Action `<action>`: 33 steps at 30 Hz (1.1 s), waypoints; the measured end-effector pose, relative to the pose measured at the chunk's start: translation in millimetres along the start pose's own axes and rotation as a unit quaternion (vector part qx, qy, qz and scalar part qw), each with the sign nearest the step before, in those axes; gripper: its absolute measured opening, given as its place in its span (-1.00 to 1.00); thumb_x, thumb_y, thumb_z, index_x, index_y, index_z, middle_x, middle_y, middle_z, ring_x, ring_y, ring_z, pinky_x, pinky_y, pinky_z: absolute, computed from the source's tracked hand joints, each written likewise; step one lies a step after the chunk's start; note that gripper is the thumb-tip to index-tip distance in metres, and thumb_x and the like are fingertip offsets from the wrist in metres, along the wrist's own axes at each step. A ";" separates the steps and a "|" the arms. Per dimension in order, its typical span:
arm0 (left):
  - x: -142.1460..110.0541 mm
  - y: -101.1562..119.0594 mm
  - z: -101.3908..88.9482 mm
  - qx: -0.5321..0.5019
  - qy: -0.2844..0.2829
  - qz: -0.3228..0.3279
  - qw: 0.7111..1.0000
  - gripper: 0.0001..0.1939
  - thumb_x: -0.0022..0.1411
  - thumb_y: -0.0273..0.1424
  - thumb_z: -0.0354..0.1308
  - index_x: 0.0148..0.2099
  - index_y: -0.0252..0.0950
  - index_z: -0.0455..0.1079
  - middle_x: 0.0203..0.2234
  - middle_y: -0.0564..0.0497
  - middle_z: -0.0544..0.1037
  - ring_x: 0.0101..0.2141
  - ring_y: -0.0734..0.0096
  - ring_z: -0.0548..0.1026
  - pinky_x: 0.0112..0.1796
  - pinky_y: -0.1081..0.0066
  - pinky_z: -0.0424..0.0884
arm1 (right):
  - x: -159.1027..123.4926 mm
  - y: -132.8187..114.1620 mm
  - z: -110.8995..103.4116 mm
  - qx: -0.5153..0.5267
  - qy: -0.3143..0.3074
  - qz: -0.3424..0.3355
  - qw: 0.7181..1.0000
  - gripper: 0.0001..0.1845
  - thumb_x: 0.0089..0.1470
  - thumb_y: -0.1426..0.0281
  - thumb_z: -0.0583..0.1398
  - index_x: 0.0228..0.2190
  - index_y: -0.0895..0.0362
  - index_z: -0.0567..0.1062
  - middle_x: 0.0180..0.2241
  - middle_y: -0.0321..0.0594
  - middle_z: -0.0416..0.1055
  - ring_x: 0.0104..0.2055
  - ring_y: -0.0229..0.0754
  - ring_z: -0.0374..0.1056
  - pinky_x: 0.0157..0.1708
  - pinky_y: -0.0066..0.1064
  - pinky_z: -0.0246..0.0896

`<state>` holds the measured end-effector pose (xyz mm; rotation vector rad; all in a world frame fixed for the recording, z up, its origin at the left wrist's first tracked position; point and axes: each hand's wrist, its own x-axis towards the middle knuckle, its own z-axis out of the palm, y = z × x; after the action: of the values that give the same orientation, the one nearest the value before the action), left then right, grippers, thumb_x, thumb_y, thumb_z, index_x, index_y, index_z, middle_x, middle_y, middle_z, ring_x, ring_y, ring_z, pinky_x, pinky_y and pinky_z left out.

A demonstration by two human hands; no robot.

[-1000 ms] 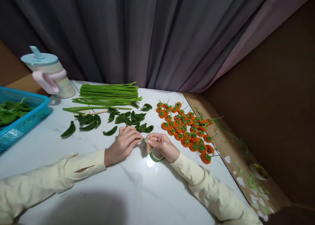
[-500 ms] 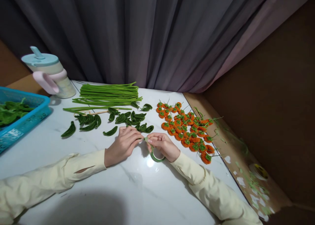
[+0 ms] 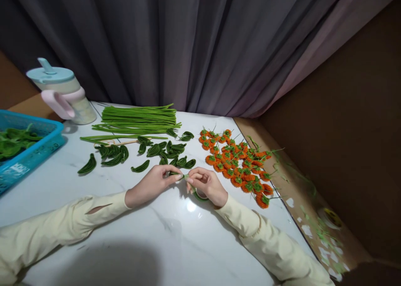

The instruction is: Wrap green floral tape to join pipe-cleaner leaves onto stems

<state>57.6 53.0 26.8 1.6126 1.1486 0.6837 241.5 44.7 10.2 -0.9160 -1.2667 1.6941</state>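
My left hand (image 3: 153, 181) pinches a small dark green fuzzy leaf (image 3: 173, 173), mostly hidden by the fingers. Right beside it, my right hand (image 3: 210, 186) is closed on green tape, its end stretched across to the left fingertips. The tape roll (image 3: 199, 197) hangs under the right palm, partly covered. Just beyond the hands lie several dark green pipe-cleaner leaves (image 3: 153, 150). To the right is a spread of orange fuzzy persimmon-like pieces (image 3: 236, 181) with green tops and thin wire stems.
Bright green pipe-cleaner stems (image 3: 139, 118) lie at the back, near a thin wooden stick (image 3: 127, 143). At left stand a cup (image 3: 70, 96) with handle and a blue basket (image 3: 46, 142) of green pieces. Paper scraps (image 3: 307, 231) and another roll (image 3: 330, 218) lie beyond the table's right edge.
My left hand has turned and shifted slightly left, its fingers now straighter and the dark green leaf showing between them. My right hand stays nearly in place, with the tape roll slightly higher.
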 end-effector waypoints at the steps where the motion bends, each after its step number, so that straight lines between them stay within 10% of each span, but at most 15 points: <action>1: -0.3 2.5 -0.8 -0.017 -0.008 -0.010 1.000 -0.70 0.06 -0.21 0.09 -0.30 -0.34 0.44 -0.42 -0.01 0.52 -0.42 0.36 0.41 -0.41 0.44 0.29 | -0.5 -0.2 0.0 -0.003 0.000 -0.004 1.000 -0.76 -0.13 0.32 0.30 -0.47 0.21 0.39 -0.64 -0.29 0.42 -0.61 -0.34 0.28 -0.54 -0.48 0.16; 7: -0.6 7.3 -2.5 -0.063 -0.043 -0.034 0.996 -0.71 0.06 -0.22 0.10 -0.32 -0.36 0.45 -0.44 -0.02 0.52 -0.44 0.38 0.40 -0.42 0.45 0.27 | -0.3 -0.8 -0.5 0.018 -0.010 0.010 1.000 -0.76 -0.16 0.33 0.31 -0.48 0.22 0.41 -0.64 -0.28 0.43 -0.63 -0.34 0.28 -0.56 -0.49 0.17; 15: -3.6 -7.0 0.9 0.188 0.061 0.252 0.947 -0.81 0.26 -0.39 -0.04 -0.31 -0.27 0.38 -0.40 0.00 0.49 -0.28 0.33 0.34 -0.20 0.30 0.17 | 4.6 -5.2 -5.5 0.113 -0.038 0.106 0.987 -0.76 -0.26 0.40 0.34 -0.50 0.27 0.46 -0.68 -0.27 0.42 -0.68 -0.33 0.28 -0.64 -0.51 0.14; 26: 2.4 -5.0 -1.6 0.012 -0.020 0.033 0.999 -0.78 0.14 -0.29 0.07 -0.30 -0.32 0.45 -0.42 0.01 0.54 -0.40 0.37 0.44 -0.39 0.44 0.33 | 7.5 -2.3 -12.4 0.137 -0.090 0.126 0.978 -0.81 -0.15 0.42 0.30 -0.46 0.28 0.45 -0.61 -0.21 0.45 -0.60 -0.30 0.35 -0.53 -0.48 0.21; 33: -0.7 -11.3 -0.3 0.166 0.082 0.234 0.955 -0.83 0.23 -0.38 0.02 -0.31 -0.30 0.42 -0.40 -0.02 0.50 -0.30 0.33 0.37 -0.21 0.29 0.22 | 6.8 -5.5 -9.1 0.145 -0.076 0.130 0.978 -0.81 -0.17 0.44 0.30 -0.44 0.29 0.46 -0.62 -0.21 0.45 -0.60 -0.30 0.34 -0.53 -0.49 0.18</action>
<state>53.1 53.0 16.4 2.1845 1.0431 0.9822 247.8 55.2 12.9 -0.8149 -0.9890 2.1244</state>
